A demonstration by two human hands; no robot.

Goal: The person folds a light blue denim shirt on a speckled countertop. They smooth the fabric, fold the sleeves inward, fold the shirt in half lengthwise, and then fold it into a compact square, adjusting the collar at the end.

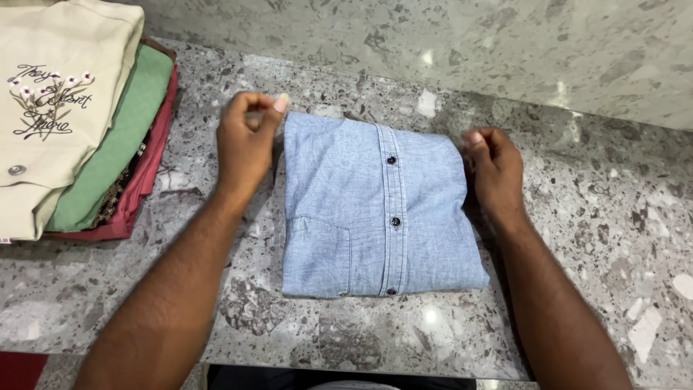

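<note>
A light blue button-up shirt (375, 206), folded into a rectangle with its dark buttons and chest pocket facing up, lies on a speckled grey stone counter (592, 217). My left hand (247, 141) pinches the shirt's far left corner between thumb and fingers. Over at the far right corner, my right hand (494, 170) grips the fabric edge with curled fingers. Both forearms reach in from the bottom of the view.
A stack of folded clothes (79, 123) sits at the far left: a cream garment with embroidered flowers on top, then green, patterned and red ones. A stone wall (469, 43) rises behind the counter. The counter's front edge runs along the bottom.
</note>
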